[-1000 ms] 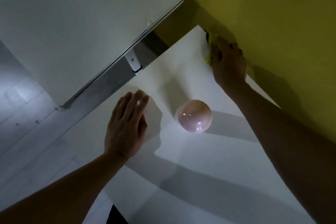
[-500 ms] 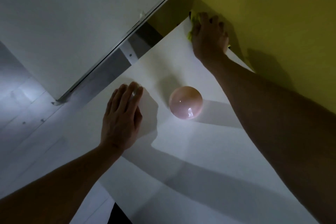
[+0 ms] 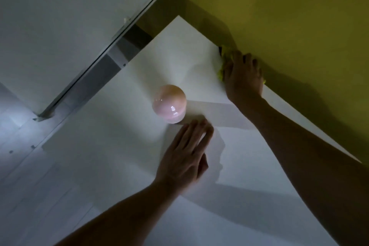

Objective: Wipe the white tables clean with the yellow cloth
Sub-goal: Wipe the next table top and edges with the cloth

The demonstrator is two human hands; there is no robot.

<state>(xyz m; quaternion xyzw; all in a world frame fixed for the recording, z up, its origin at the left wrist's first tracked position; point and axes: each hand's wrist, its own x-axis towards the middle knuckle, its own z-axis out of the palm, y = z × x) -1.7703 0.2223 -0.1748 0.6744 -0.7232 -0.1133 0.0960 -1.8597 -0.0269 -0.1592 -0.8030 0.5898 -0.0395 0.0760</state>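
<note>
1. Fingers (image 3: pixel 196 132) of the left hand (image 3: pixel 184 158) lay straight and close together, flat on the white table (image 3: pixel 119 166), holding nothing. The hand sat just right of the frame's centre, its forearm running down to the bottom edge.

2. Just beyond those fingertips, near them but whether touching I cannot tell, stood a pink rounded object (image 3: pixel 169 104) with a glossy surface, resting on the table a little above the centre of the frame.

3. Farther back, in the upper right of the frame, the right hand (image 3: pixel 242 78) pressed down on the yellow cloth (image 3: pixel 224 62). Its fingers were spread and slightly bent over the cloth, pinning it to the table; the hand hid most of the cloth, so only a crumpled edge showed at its left and upper side. I cannot tell whether the fingers curled round the cloth or simply pushed on it.

4. The cloth lay at the table's far edge, right against the yellow wall (image 3: pixel 289 16) that filled the upper right of the frame.

5. A second white table (image 3: pixel 60 26) filled the upper left of the frame, apart from the first, with a dark gap between them.

6. Pale floor (image 3: pixel 14 130) showed at the left edge.
</note>
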